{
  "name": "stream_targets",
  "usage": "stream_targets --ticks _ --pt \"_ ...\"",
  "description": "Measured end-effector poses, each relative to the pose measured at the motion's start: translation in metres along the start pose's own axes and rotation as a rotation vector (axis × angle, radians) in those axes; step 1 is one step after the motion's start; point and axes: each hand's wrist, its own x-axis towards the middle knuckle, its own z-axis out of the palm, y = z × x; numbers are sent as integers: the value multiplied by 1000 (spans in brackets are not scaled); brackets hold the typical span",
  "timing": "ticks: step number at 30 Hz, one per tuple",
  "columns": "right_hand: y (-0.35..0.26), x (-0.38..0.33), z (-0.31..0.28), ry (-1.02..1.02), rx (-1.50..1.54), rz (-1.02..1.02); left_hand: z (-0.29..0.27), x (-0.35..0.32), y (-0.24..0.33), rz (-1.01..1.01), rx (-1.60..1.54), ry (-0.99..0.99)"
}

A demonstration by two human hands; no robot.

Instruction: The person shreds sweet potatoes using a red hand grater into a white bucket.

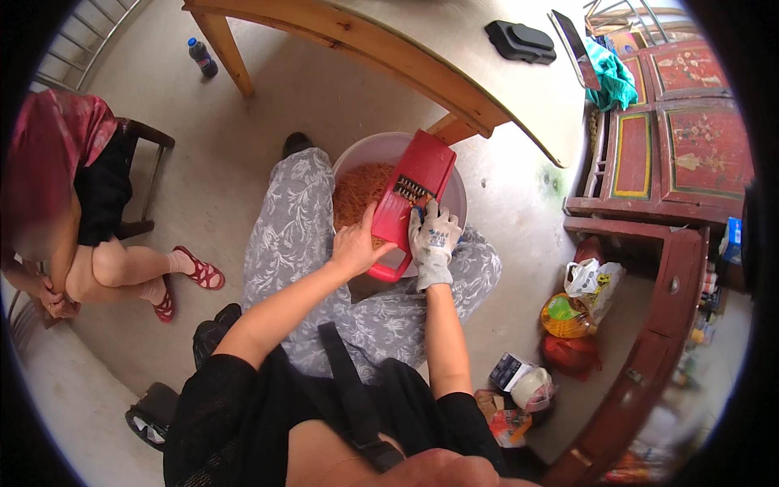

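Observation:
A red grater (pixel 423 166) with a metal blade section leans slantwise over a pale round tub (pixel 457 188) between my knees. Orange shreds (pixel 357 191), like grated carrot, are heaped in the tub's left side. My bare left hand (pixel 361 245) grips the grater's lower left edge, thumb on its face near the loop handle. On the grater's right side lies my right hand (pixel 435 242), in a pale work glove, fingers bent against the face just below the blades. A bit of orange shows at its fingertips; the piece itself is mostly hidden under the glove.
A wooden table (pixel 349 28) stands ahead, with a black case (pixel 521 42) on top. At left, another person in red sandals (pixel 199 269) sits on a chair. A bottle (pixel 202 58) stands on the floor. Bags (pixel 570 316) lie at right by a red cabinet (pixel 641 357).

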Motion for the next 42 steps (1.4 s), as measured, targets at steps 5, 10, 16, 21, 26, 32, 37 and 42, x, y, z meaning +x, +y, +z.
stream_targets --ticks 5,10,16,21,26,32,37,42 --pt "0 14 16 12 151 100 8 2 -7 40 -43 37" --pt "-14 6 15 -22 212 98 1 1 -4 0 -28 -30" --pt "-18 7 9 -70 343 186 7 -2 -7 18 -69 -10" --pt "18 7 17 -100 678 125 8 -4 -7 52 -111 20" --pt "17 10 -12 -101 268 -198 5 4 -7 1 5 -38" --pt "15 -18 6 15 242 -231 3 -2 -6 -1 -74 -60" --pt "8 -21 18 230 401 -33 4 1 -7 12 -53 -36" --pt "-9 -16 23 113 595 63 2 1 -5 -2 -47 -37"
